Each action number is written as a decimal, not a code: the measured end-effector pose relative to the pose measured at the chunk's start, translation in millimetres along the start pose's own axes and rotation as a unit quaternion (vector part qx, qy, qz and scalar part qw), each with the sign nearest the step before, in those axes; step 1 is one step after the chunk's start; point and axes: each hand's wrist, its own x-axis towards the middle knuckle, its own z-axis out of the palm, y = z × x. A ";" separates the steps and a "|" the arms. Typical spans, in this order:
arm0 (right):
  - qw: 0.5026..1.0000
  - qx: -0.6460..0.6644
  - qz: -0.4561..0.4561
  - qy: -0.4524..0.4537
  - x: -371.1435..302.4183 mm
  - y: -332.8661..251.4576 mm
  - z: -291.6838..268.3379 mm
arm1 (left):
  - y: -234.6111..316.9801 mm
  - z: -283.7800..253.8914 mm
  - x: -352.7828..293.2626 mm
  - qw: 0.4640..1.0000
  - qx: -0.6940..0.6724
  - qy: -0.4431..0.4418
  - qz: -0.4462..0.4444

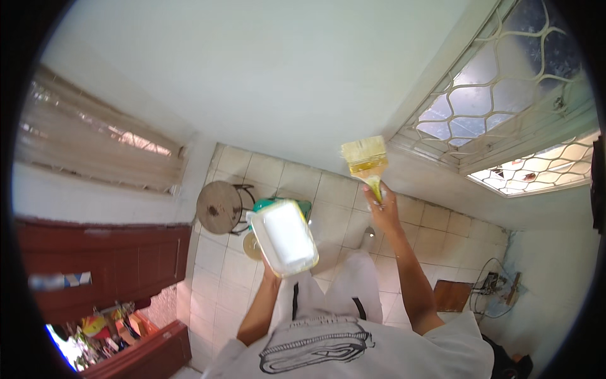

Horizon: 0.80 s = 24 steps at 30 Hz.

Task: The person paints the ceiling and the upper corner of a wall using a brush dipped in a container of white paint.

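A wide flat paintbrush (pixel 366 158) with pale bristles and a yellow handle is gripped in my right hand (pixel 382 205). Its bristles point up, close to the white wall (pixel 284 76). My left hand (pixel 271 271) supports a rectangular tub (pixel 312 260) with a yellowish rim, tilted toward me. White paint (pixel 287 237) fills much of the tub. The fingers of that hand are mostly hidden beneath the tub.
A round stool (pixel 218 207) and a green object (pixel 265 203) stand on the tiled floor (pixel 328 196) by the wall. Grilled windows (pixel 473 95) are at the right, a louvred window (pixel 95 129) at the left. Cables (pixel 489 284) hang low at the right, and a red-brown door (pixel 126 252) is at the left.
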 end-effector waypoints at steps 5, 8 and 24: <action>0.998 -0.009 0.056 -0.024 -60.0 -89.9 -47.9 | 12.1 72.3 2.0 0.999 0.019 -0.030 0.031; 0.999 0.014 0.039 0.005 -87.7 -115.7 -68.5 | 8.5 97.5 -0.5 0.998 0.021 -0.041 0.041; 0.995 0.062 -0.068 0.023 -103.0 -204.3 -89.9 | -31.8 163.3 7.3 0.996 0.061 -0.059 0.031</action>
